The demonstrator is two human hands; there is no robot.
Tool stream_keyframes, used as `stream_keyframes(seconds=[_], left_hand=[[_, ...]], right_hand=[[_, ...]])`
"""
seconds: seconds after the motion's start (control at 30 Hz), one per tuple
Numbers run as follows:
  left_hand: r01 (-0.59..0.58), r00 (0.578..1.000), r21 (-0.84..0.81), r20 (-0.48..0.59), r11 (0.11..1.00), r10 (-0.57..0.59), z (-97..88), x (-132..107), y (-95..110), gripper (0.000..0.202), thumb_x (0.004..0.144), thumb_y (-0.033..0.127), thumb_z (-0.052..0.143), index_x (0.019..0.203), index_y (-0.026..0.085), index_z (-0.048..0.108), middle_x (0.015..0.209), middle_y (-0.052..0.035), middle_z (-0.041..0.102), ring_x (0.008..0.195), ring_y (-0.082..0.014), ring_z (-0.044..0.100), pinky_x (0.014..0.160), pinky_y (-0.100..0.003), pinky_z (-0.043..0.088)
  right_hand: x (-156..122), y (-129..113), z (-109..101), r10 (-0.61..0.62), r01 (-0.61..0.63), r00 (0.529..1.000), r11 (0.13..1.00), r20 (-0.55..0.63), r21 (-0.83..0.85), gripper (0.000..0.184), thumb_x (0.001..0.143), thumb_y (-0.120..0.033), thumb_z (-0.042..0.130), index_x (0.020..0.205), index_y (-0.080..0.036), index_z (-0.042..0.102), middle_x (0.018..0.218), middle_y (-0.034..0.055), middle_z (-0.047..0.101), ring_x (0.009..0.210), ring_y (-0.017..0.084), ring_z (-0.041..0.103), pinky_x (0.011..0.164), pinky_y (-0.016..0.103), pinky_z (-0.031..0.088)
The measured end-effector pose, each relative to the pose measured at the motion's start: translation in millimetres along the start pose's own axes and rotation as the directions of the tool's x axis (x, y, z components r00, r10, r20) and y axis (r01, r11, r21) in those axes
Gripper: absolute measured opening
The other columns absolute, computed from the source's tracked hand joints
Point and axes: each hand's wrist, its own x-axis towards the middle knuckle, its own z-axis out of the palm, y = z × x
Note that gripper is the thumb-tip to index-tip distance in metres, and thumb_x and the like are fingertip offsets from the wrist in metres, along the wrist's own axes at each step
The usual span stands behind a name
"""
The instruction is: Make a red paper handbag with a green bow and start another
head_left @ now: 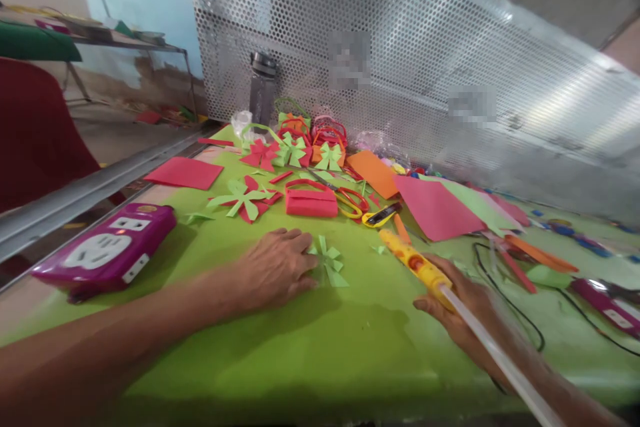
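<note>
My right hand (457, 297) is wrapped round a yellow hot glue gun (414, 260), its nozzle pointing up and left, with a long whitish glue stick (500, 360) trailing out of the back. My left hand (280, 263) rests low on the table, fingers bent and pressed at the left edge of a light green paper flower (331, 263). Just beyond it lie a small red paper handbag (311, 201), a green and red paper flower (243, 199), scissors with red and yellow handles (353, 203) and a yellow and black cutter (381, 215).
A purple power strip (107, 250) stands at the left. Finished paper bags with bows (300, 147) and a dark bottle (263, 87) stand at the back, before a perforated metal panel (400, 47). Red paper sheets (440, 207), an orange sheet (374, 173) and a black cable (510, 307) lie rightward.
</note>
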Motion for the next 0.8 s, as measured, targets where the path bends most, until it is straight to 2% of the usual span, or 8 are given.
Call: stream_keyframes(seconds=[0.13,0.23,0.33,0.5,0.67,0.73,0.8], left_hand=[[0.016,1.000,-0.032,0.012,0.999,-0.016,1.8,-0.5,-1.2,0.017,0.088,0.027,0.059,0.099,0.018,0.066,0.092,-0.0066,0.057,0.085,-0.0230,0.055,0.079,-0.037,0.040],[-0.003,1.000,-0.041,-0.022,0.999,0.002,4.9,0.2,-3.6,0.012,0.087,0.024,0.060,0.096,0.019,0.065,0.091,-0.0049,0.057,0.085,-0.0226,0.055,0.080,-0.036,0.038],[-0.014,1.000,-0.037,-0.022,0.999,0.014,6.3,0.6,-5.1,0.012,0.087,0.022,0.059,0.097,0.018,0.065,0.091,-0.0048,0.056,0.084,-0.0223,0.055,0.079,-0.035,0.038],[-0.031,0.998,-0.051,-0.053,0.998,0.029,5.6,-0.1,-5.4,0.013,0.087,0.019,0.058,0.098,0.018,0.065,0.091,-0.0044,0.056,0.084,-0.0219,0.055,0.079,-0.035,0.039],[-0.012,1.000,-0.030,-0.005,0.999,0.012,1.4,-0.5,-2.5,0.013,0.088,0.023,0.059,0.097,0.018,0.065,0.090,-0.0045,0.056,0.084,-0.0214,0.055,0.078,-0.036,0.040],[-0.005,1.000,-0.022,0.021,1.000,0.005,-0.5,-0.2,-1.1,0.015,0.088,0.028,0.059,0.098,0.019,0.065,0.091,-0.0048,0.056,0.084,-0.0217,0.055,0.078,-0.037,0.041],[-0.003,1.000,-0.010,0.030,1.000,0.003,-1.7,0.1,-0.4,0.018,0.087,0.031,0.060,0.099,0.019,0.065,0.091,-0.0054,0.056,0.084,-0.0220,0.055,0.078,-0.038,0.042]], right_hand=[[-11.9,38.2,1.7,0.052,-0.082,0.991,0.964,-0.124,-0.254,0.049,0.084,-0.042,0.053,0.127,-0.020,0.045,0.078,0.0053,0.071,0.061,0.025,0.068,0.050,0.032,0.049],[-22.7,58.9,2.7,0.015,-0.060,0.994,0.898,-0.106,-0.436,0.048,0.088,-0.040,0.049,0.129,-0.017,0.044,0.083,0.0100,0.073,0.066,0.028,0.069,0.054,0.034,0.050],[-28.1,68.0,5.8,-0.011,-0.023,0.998,0.856,-0.063,-0.516,0.049,0.089,-0.040,0.047,0.131,-0.014,0.042,0.096,0.0145,0.072,0.075,0.030,0.070,0.058,0.037,0.051],[-25.7,75.2,13.9,0.003,-0.006,1.000,0.871,-0.007,-0.491,0.047,0.090,-0.039,0.047,0.131,-0.015,0.044,0.100,0.0130,0.072,0.076,0.030,0.069,0.058,0.039,0.051],[-16.8,72.7,7.6,-0.079,0.047,0.996,0.871,-0.045,-0.489,0.044,0.091,-0.045,0.042,0.120,-0.014,0.055,0.098,0.0147,0.069,0.085,0.032,0.066,0.072,0.045,0.050],[-5.5,60.8,1.0,-0.123,0.081,0.990,0.907,-0.076,-0.413,0.043,0.091,-0.046,0.039,0.113,-0.015,0.059,0.097,0.0153,0.068,0.090,0.033,0.063,0.078,0.047,0.047],[12.5,41.4,-2.5,-0.096,0.073,0.991,0.972,-0.097,-0.221,0.040,0.090,-0.046,0.041,0.110,-0.017,0.060,0.100,0.0134,0.067,0.093,0.030,0.063,0.077,0.042,0.048]])
